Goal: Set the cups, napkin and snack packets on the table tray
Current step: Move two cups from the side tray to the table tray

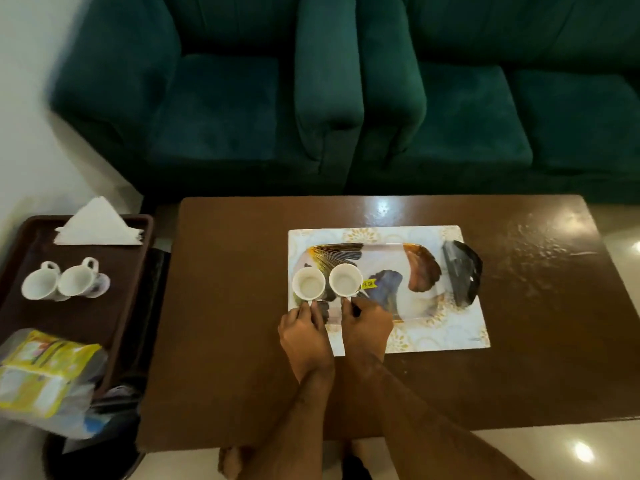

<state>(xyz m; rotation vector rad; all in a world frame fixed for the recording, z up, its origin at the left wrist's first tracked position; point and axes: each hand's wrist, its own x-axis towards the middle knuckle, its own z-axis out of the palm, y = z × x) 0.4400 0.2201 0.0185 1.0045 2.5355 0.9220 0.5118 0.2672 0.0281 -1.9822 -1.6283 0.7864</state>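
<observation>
Two white cups (326,283) side by side on L end of patterned tray (420,271), each held by handle, L hand (304,336) on L cup, R hand (367,329) on R, napkin (98,225), snack pkts (45,370) & two more cups (64,280) seen on brown side tray (136,271).

Left hand (304,337) and right hand (365,327) side by side, nearly touching, palms down, fingers curled forward in pinch; forearms stretched out, converging toward wrists.

green sofa (467,109) behind brown table (225,289), white placemat (450,334); brown side tray (86,317) at left
</observation>
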